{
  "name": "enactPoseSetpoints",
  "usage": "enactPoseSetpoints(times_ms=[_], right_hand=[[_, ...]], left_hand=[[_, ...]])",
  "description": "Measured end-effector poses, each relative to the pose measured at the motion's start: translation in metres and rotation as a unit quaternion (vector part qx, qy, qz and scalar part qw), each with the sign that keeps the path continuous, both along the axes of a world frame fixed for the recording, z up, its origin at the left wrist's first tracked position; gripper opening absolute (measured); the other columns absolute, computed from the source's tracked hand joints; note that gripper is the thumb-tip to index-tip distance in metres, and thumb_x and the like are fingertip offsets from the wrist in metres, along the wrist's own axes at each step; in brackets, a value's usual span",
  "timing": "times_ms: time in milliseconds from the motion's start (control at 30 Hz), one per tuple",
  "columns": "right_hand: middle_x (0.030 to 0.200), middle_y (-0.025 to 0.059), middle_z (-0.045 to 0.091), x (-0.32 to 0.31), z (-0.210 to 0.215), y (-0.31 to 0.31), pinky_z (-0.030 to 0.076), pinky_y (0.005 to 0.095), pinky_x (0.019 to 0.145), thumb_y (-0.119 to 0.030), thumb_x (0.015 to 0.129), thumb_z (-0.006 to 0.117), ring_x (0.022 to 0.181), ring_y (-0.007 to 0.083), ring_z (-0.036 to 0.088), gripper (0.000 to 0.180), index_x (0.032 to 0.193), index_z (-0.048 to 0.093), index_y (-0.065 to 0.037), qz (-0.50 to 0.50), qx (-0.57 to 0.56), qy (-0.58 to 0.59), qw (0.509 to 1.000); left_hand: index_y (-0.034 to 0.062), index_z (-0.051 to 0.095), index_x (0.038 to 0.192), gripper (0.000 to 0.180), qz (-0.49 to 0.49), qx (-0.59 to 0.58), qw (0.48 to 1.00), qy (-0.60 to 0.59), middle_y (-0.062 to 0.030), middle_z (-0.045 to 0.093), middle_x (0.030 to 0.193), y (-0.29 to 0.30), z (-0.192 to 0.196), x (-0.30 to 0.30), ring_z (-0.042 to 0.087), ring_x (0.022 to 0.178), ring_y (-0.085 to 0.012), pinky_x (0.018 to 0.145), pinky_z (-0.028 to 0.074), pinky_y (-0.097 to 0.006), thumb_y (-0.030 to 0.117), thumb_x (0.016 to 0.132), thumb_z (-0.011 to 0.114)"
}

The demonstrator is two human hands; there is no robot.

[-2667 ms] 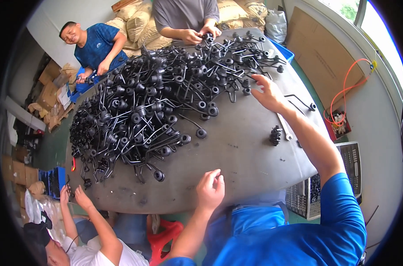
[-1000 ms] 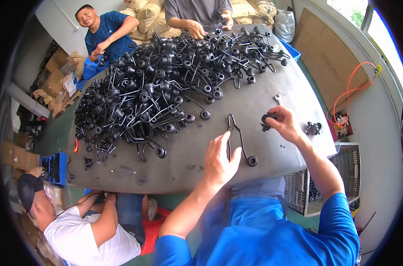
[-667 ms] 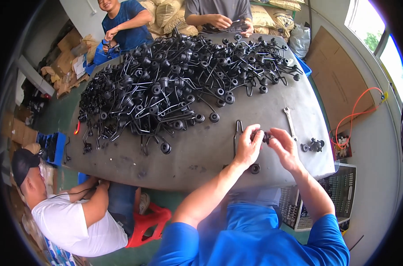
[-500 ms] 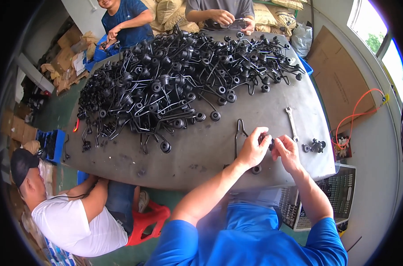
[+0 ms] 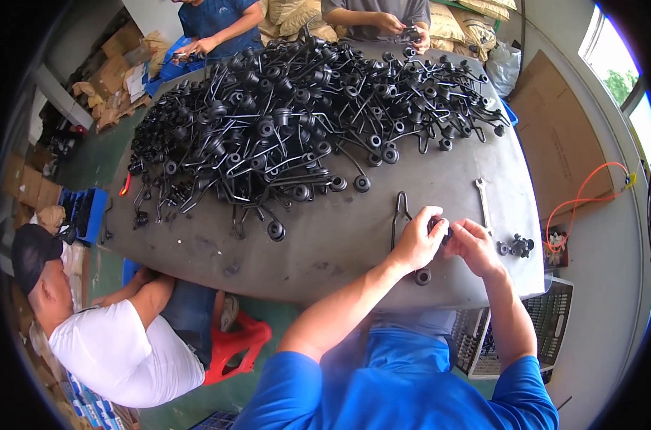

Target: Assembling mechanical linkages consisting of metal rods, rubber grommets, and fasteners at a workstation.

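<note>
Near the right end of the table, my left hand [image 5: 417, 242] is closed around a small black round part [image 5: 448, 233] that looks like a rubber bushing. My right hand [image 5: 477, 249] pinches the same part from the other side, and the fingers hide most of it. Just beyond my left hand lies a bent black metal rod [image 5: 398, 209] with a narrow loop. Under my left wrist rests a loose black bushing [image 5: 423, 276]. An open-ended wrench [image 5: 482, 203] lies past my right hand. To its right sit a small black ring [image 5: 504, 249] and a cluster of black parts [image 5: 522, 246].
A large heap of black bent rods with bushings [image 5: 268, 129] covers the far half of the grey table [image 5: 325, 244]. Three other people work around it. A grey plastic crate [image 5: 555, 322] stands below the right edge; a red stool [image 5: 239, 347] is at left.
My view has shifted slightly, so the table's contents appear farther right. Both hands stay on the small black part, with the fingers slightly changed. The person at far left has lowered their head.
</note>
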State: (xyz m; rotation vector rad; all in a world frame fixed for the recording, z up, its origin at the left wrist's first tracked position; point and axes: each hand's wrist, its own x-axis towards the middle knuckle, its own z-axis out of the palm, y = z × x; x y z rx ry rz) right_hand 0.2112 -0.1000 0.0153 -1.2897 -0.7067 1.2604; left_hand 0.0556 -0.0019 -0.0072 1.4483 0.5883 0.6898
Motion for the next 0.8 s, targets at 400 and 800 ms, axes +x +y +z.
enactPoseSetpoints(times_ms=[400,800], right_hand=[[0.086,0.0067,0.066,-0.007,0.006,-0.002,0.055,0.0301,0.070,-0.008,0.096,0.059,0.074,0.0168,0.065,0.007,0.101,0.059,-0.004,-0.045,0.015,0.095,0.994],[0.086,0.0094,0.065,-0.003,0.001,-0.006,0.055,0.0309,0.071,-0.007,0.095,0.058,0.076,0.0166,0.065,0.008,0.102,0.056,-0.005,-0.026,0.038,0.075,0.996]], left_hand=[[0.0025,0.051,0.121,0.032,0.030,0.022,0.999,0.003,-0.0062,0.059,0.088,-0.004,0.000,0.003,0.057,0.058,-0.0101,0.044,0.047,-0.026,0.022,0.098,0.059],[0.0032,0.052,0.118,0.028,0.028,0.003,1.000,0.005,-0.0059,0.059,0.088,-0.005,-0.001,0.004,0.057,0.059,-0.0099,0.043,0.046,-0.026,0.022,0.098,0.058]])
